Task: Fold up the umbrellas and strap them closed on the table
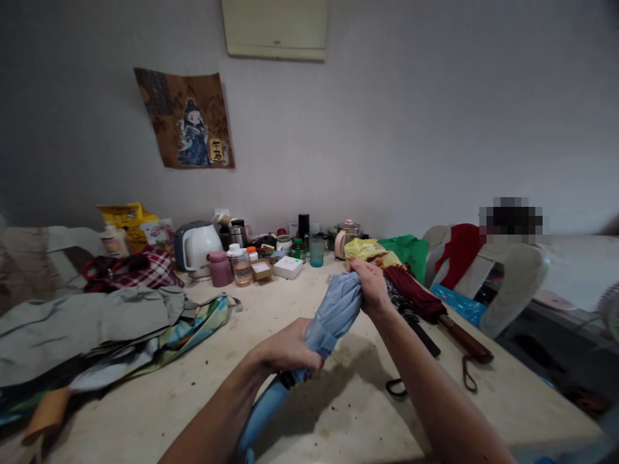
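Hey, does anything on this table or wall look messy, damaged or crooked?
Yes. Dark specks are scattered over the pale tabletop near the light-blue umbrella, looking like dirt or crumbs, though too small to identify. On the wall, the brown poster seems crooked, its sides slanting, though lens distortion may exaggerate that.

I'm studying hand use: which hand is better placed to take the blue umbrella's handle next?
Probably the left hand: it grips the canopy beside the handle; the right hand holds the canopy's far end.
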The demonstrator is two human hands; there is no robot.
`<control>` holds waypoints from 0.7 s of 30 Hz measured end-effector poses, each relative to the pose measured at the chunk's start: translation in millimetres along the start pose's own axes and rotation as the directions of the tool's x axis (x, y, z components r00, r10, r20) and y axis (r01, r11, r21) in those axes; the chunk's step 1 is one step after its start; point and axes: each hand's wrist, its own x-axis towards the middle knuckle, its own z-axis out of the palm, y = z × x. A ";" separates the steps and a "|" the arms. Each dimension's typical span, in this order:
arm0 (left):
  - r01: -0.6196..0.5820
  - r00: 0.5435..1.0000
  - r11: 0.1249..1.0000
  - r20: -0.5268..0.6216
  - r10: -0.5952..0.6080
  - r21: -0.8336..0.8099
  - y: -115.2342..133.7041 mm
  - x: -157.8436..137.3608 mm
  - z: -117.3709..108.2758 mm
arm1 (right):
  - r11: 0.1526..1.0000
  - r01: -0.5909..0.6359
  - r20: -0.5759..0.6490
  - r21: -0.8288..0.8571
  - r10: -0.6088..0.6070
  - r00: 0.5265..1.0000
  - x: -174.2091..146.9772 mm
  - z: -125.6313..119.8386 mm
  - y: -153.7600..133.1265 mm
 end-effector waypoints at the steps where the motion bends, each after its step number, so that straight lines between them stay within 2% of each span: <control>1: -0.017 1.000 0.998 0.007 0.018 -0.062 -0.1 0.7 0.7 | 0.995 -0.059 -0.027 0.075 0.061 0.998 2.8 0.2 0.4; 3: -0.084 0.996 0.978 -0.025 0.081 -0.191 -0.5 2.7 1.2 | 0.967 -0.172 -0.040 0.190 0.183 0.982 3.3 3.6 0.5; 4: -0.141 0.989 0.958 -0.085 0.124 -0.250 -0.8 4.1 0.8 | 0.940 -0.254 -0.014 0.230 0.264 0.965 0.1 6.9 0.4; 6: -0.275 0.942 0.910 -0.276 0.191 -0.310 -1.4 7.7 -1.9 | 0.885 -0.419 0.114 0.204 0.403 0.908 -13.2 16.3 1.0; 7: -0.334 0.901 0.886 -0.385 0.200 -0.322 -1.8 9.8 -4.3 | 0.879 -0.461 0.197 0.120 0.434 0.879 -22.7 21.6 2.1; 8: -0.384 0.853 0.861 -0.484 0.194 -0.332 -2.4 12.1 -7.2 | 0.889 -0.458 0.286 0.025 0.432 0.855 -33.5 26.8 4.1; 10: -0.465 0.756 0.815 -0.635 0.161 -0.346 -4.4 16.6 -13.6 | 0.937 -0.314 0.439 -0.151 0.349 0.828 -55.9 35.5 10.7; 12: -0.516 0.693 0.781 -0.708 0.138 -0.352 -7.2 20.4 -19.1 | 0.938 -0.126 0.546 -0.322 0.293 0.785 -75.3 40.8 20.5; 13: -0.533 0.677 0.770 -0.723 0.139 -0.351 -8.7 21.8 -20.7 | 0.925 -0.029 0.580 -0.379 0.262 0.771 -82.7 42.2 25.7; 15: -0.549 0.679 0.758 -0.716 0.161 -0.351 -11.1 23.3 -21.5 | 0.896 0.135 0.601 -0.422 0.165 0.782 -91.6 42.5 34.0; 17: -0.546 0.716 0.762 -0.667 0.206 -0.350 -12.3 22.8 -20.2 | 0.878 0.226 0.570 -0.421 0.062 0.819 -91.5 38.8 36.1; 18: -0.522 0.751 0.781 -0.619 0.231 -0.343 -12.5 21.7 -19.5 | 0.878 0.232 0.545 -0.419 0.040 0.837 -88.0 34.8 34.3; 20: -0.437 0.828 0.846 -0.504 0.246 -0.305 -12.2 18.4 -19.0 | 0.879 0.177 0.523 -0.444 0.094 0.847 -74.4 21.0 26.0; 21: -0.385 0.859 0.881 -0.456 0.233 -0.276 -11.9 16.5 -19.5 | 0.858 0.182 0.487 -0.480 0.088 0.869 -64.7 10.8 20.7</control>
